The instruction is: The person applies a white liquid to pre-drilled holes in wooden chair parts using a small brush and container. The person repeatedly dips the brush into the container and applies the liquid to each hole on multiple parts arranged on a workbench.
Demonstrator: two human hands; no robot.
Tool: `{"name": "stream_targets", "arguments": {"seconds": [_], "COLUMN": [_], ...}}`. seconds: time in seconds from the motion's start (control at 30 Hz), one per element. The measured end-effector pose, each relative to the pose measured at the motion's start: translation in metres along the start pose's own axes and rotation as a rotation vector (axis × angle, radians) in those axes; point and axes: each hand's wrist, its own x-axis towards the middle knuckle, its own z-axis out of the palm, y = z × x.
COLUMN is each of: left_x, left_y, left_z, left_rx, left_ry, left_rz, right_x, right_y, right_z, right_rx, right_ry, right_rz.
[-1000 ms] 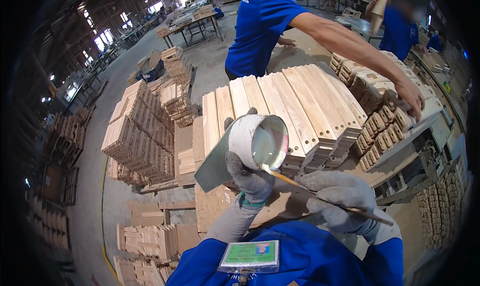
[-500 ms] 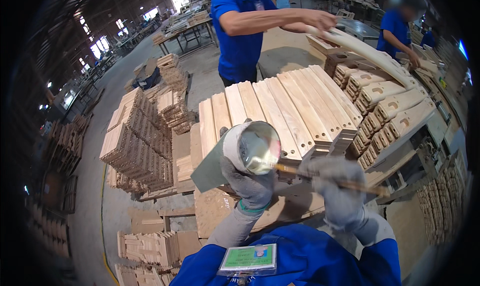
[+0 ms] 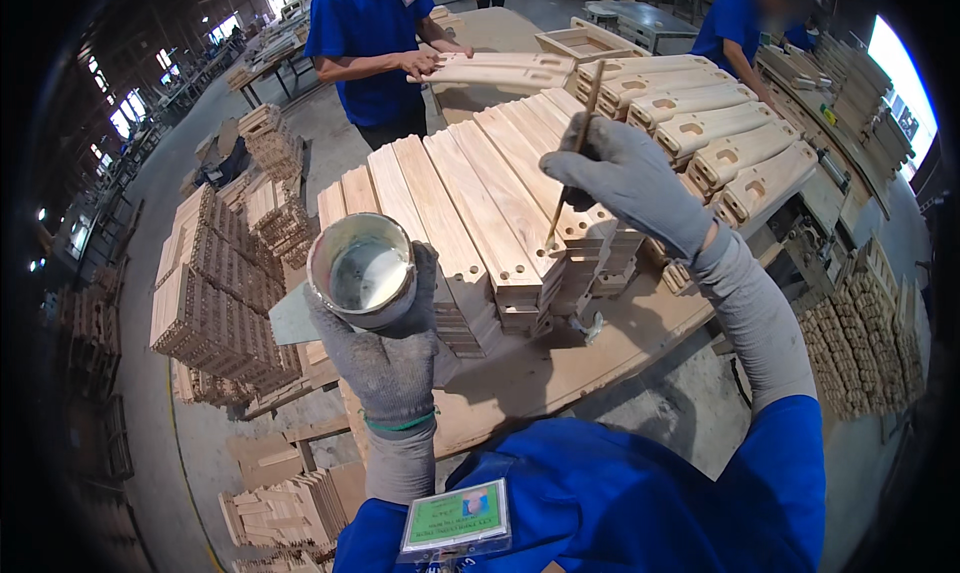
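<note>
My left hand [image 3: 385, 368], in a grey glove, is wrapped round a round cup [image 3: 376, 319] of white, glue-like liquid [image 3: 384, 275]. A flat grey-green piece [image 3: 289, 316] juts out beside the cup; how it is held is hidden. My gloved right hand [image 3: 632, 181] pinches a thin wooden stick [image 3: 595, 88], held nearly upright. Its lower end, with white on it, meets the near end of a wooden slat [image 3: 495, 208], close to the drilled holes. The slats lie side by side in stacks, with their holed ends toward me. Whether the stick's tip has bristles is unclear.
Curved wooden pieces with slots [image 3: 690, 128] are stacked on the right. Across the table [image 3: 590, 373], a co-worker [image 3: 365, 53] in blue holds similar pieces; another [image 3: 735, 28] bends at the far right. Wood stacks [image 3: 215, 293] stand on the left floor.
My left hand and the cup have moved left. My right hand has lifted the stick out of the cup to a slat's end. The co-worker's long piece has come down to the table.
</note>
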Motion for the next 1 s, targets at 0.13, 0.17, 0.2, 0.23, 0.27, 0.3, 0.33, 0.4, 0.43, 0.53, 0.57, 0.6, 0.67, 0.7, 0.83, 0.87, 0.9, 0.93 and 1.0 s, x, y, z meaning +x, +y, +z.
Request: {"name": "stream_targets", "arguments": {"seconds": [0.13,0.17,0.2,0.23,0.27,0.3,0.33,0.4,0.43,0.53,0.57,0.6,0.67,0.7,0.83,0.87,0.9,0.93,1.0], "left_x": [-0.003,-0.005,-0.006,-0.006,-0.005,-0.004,-0.004,-0.004,-0.003,-0.004,-0.004,-0.004,-0.004,-0.004,-0.002,-0.002,-0.002,-0.003,-0.004], "left_y": [-0.002,-0.002,-0.002,-0.001,0.002,0.006,0.009,0.012,0.01,-0.002,-0.003,-0.002,-0.003,-0.005,-0.002,-0.001,0.0,-0.001,-0.006], "left_z": [-0.002,-0.002,0.005,0.011,0.014,0.015,0.013,0.008,0.004,-0.004,-0.002,0.0,0.004,0.005,0.012,0.01,0.007,0.006,0.006], "left_rx": [0.557,0.64,0.524,0.406,0.248,0.09,-0.022,-0.2,-0.087,0.593,0.587,0.58,0.547,0.52,0.278,0.178,0.078,0.097,0.255], "left_ry": [-0.034,-0.03,0.028,0.077,0.098,0.12,0.112,0.069,0.007,-0.207,-0.169,-0.131,-0.079,-0.063,0.053,0.012,-0.028,-0.059,-0.112], "left_rz": [0.199,0.226,0.175,0.121,0.062,0.003,-0.033,-0.089,-0.039,0.26,0.262,0.264,0.25,0.232,0.093,0.051,0.009,0.025,0.11], "right_x": [0.0,-0.003,-0.001,0.0,0.0,-0.002,0.0,0.002,0.002,-0.004,-0.008,-0.01,-0.005,-0.006,-0.005,-0.006,-0.008,-0.008,-0.006], "right_y": [-0.002,-0.004,-0.004,-0.004,0.001,0.007,0.005,0.002,0.002,0.004,0.006,0.01,0.017,0.015,-0.001,0.0,0.003,0.006,0.008], "right_z": [0.014,0.017,0.021,0.023,0.02,0.015,0.01,0.004,0.004,0.008,0.011,0.014,0.014,0.01,0.008,0.012,0.016,0.02,0.021], "right_rx": [-0.104,-0.181,-0.22,-0.264,-0.266,-0.268,-0.262,-0.189,-0.12,-0.216,-0.3,-0.383,-0.483,-0.504,-0.32,-0.304,-0.289,-0.271,-0.385], "right_ry": [-0.054,-0.067,-0.095,-0.119,-0.08,-0.04,-0.047,-0.06,-0.066,-0.078,-0.08,-0.083,-0.111,-0.104,-0.078,-0.08,-0.083,-0.087,-0.105], "right_rz": [-0.079,-0.172,-0.078,0.019,-0.1,-0.219,-0.195,-0.077,0.015,-0.122,-0.236,-0.351,-0.326,-0.353,-0.269,-0.308,-0.346,-0.387,-0.363]}}
